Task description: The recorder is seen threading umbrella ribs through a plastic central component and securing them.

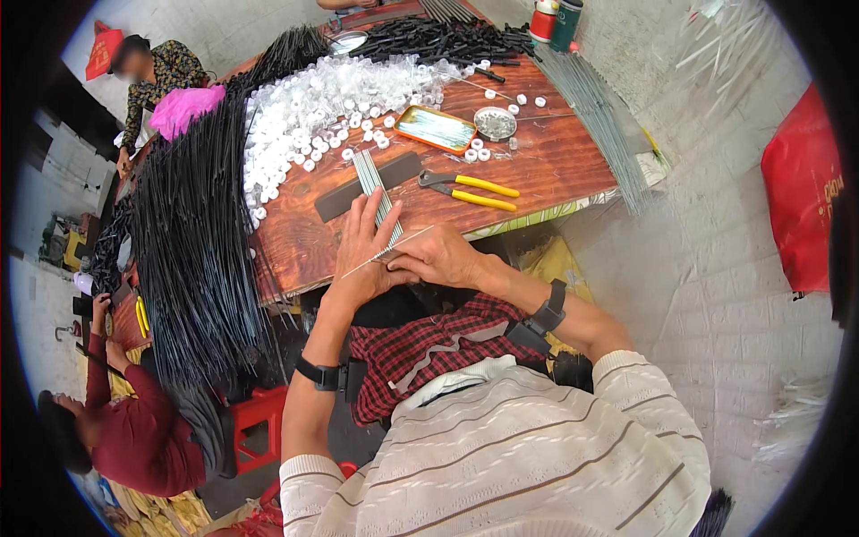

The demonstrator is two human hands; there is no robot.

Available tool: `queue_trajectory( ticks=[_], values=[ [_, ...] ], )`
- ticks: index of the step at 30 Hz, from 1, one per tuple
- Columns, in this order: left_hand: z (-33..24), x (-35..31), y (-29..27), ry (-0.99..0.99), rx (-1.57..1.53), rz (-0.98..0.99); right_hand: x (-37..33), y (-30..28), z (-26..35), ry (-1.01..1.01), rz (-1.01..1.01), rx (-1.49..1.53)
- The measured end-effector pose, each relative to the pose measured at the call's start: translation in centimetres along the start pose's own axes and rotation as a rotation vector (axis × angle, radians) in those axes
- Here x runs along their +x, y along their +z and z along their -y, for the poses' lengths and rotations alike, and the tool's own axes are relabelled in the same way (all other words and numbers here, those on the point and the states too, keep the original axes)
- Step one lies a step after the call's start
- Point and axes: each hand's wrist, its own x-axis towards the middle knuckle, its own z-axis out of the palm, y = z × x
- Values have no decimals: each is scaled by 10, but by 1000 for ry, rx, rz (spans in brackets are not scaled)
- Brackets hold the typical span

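While left hand (362,246) lies flat on metal rods (376,192), right hand (438,255) fingers pinched on one thin rod (389,251).

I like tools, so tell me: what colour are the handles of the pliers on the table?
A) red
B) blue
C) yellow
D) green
C: the pliers lie on the wooden table just beyond the person's hands, and both of their handles are yellow.
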Motion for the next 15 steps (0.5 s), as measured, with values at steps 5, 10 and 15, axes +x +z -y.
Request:
queue_trajectory(
  ticks=[5,10,15],
  values=[
    [3,-8,4,10,5,-37,5,-3,7,24,13,-7],
    [10,0,10,4,25,-57,10,-3,-3,-3,4,-36],
    [15,-2,7,2,107,-79,14,3,-5,-55,-20,17]
  ],
)
